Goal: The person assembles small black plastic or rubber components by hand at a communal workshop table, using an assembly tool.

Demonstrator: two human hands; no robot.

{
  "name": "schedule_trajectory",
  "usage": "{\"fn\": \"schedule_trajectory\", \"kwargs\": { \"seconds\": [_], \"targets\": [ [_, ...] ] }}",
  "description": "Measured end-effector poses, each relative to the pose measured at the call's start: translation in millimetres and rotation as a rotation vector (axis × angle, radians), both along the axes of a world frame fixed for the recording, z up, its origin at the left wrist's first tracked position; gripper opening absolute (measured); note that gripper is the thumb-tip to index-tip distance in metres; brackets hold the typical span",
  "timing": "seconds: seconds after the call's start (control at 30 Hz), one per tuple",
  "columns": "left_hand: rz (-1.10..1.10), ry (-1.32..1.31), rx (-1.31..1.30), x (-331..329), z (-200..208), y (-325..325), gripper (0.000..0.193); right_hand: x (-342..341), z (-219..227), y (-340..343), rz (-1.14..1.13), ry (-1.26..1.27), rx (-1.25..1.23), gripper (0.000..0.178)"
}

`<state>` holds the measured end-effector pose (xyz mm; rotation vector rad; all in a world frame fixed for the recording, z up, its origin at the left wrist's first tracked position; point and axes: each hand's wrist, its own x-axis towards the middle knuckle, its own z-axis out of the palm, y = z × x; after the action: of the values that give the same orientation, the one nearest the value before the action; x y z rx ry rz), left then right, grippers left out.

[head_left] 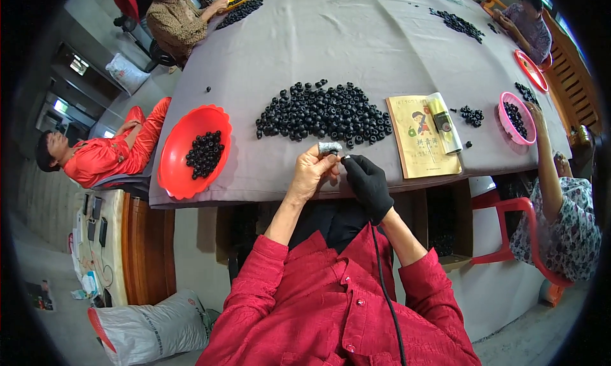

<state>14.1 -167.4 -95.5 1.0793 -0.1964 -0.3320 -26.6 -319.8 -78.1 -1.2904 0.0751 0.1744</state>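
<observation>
A small black piece [333,152] sits at the fingertips of the left hand [310,176], just over the near edge of the grey-covered table [331,41]. The main pile of black pieces [321,113] lies on the cloth beyond both hands, near them, with its closest pieces a little past the fingertips.

The left hand is bare, apart from a silvery wrap [330,147] around one finger, and its thumb and fingers are pinched nearly together on that one piece. The right hand, in a black glove [370,186], is narrow too, its fingers bunched around a pale-tipped thing [346,157] (too small to name) right beside the piece; whether the two touch, I cannot tell.

To the left stands a red bowl [173,153] with more black pieces [205,155] inside. To the right lies a yellow booklet [410,137], with a clear packet [445,125] on its right side.
</observation>
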Motion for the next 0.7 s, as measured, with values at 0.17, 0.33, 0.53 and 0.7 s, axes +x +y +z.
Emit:
{"fn": "schedule_trajectory", "kwargs": {
  "seconds": [0.17,0.33,0.53,0.7],
  "targets": [
    [0.034,0.09,-0.007,-3,0,1,0.014,1,-8,-2,0.002,-0.003,-0.048,0.021],
    [0.07,0.107,-0.043,-4,2,2,0.011,1,-11,0,0.039,-0.13,-0.164,0.023],
    [-0.009,0.098,-0.092,-5,3,3,0.011,-2,-9,2,0.044,-0.126,-0.184,0.023],
    [-0.046,0.116,-0.131,-7,1,4,0.015,-6,0,2,0.068,-0.119,-0.175,0.023]
  ]
}}
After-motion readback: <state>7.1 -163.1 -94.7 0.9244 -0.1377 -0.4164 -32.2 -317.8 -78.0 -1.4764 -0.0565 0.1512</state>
